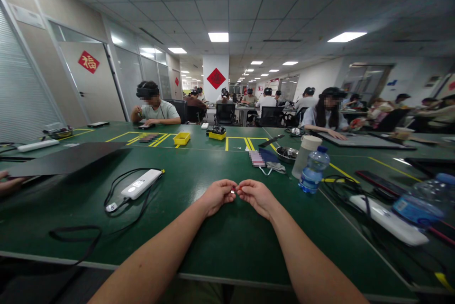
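The work is at the fingers, partway along as far as it can be judged: the pieces are already picked up and held just above the tabletop (177, 164), with neither one set down yet. The left hand (218, 198) pinches a small red-and-white piece (233, 190) between thumb and forefinger. The right hand (259, 199) comes in from the other side, its fingers closed on a small red bit (239, 189) — so small and so covered that I cannot tell whether it is a separate part or the far end of the same piece. The fingertips nearly meet, and whether anything has been joined or parted is hidden between them. Letting go is a step not yet done.

Nothing else nearby is in the grasp. A white power bank (141, 184) with its cord lies off to the left — a water bottle (314, 171) stands to the right, beside a pale tumbler (305, 156). Farther back are two yellow trays (182, 139).
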### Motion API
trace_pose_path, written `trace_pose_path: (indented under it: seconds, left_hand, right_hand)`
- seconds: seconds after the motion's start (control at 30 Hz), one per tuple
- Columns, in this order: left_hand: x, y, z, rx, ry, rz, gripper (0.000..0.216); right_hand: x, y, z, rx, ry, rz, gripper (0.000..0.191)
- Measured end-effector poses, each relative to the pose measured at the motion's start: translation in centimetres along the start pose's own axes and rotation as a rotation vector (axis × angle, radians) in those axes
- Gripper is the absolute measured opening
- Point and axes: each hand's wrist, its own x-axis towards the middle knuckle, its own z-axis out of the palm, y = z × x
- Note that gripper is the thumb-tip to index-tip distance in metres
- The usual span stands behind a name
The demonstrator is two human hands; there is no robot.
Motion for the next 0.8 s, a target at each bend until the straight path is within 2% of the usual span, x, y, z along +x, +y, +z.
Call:
trace_pose_path:
  seconds: [0.23, 0.47, 0.53, 0.67, 0.8]
  left_hand:
    - [0.0, -0.1, -0.1, -0.001, 0.045, 0.017, 0.02]
    - [0.1, 0.6, -0.2, -0.047, 0.145, -0.171, 0.011]
    - [0.1, 0.8, -0.2, -0.074, 0.155, -0.211, 0.012]
    - [0.1, 0.9, -0.2, -0.112, 0.085, -0.256, 0.012]
    - [0.2, 0.7, -0.3, -0.128, 0.089, -0.264, 0.018]
  right_hand:
    - [0.2, 0.2, -0.3, 0.025, -0.007, 0.056, 0.015]
    - [0.2, 0.0, -0.3, 0.04, 0.055, 0.161, 0.013]
    - [0.2, -0.2, -0.3, 0.08, 0.062, 0.187, 0.02]
    - [0.4, -0.5, -0.4, 0.159, 0.058, 0.252, 0.045]
    - [0.4, -0.6, -0.5, 0.184, 0.037, 0.277, 0.056]
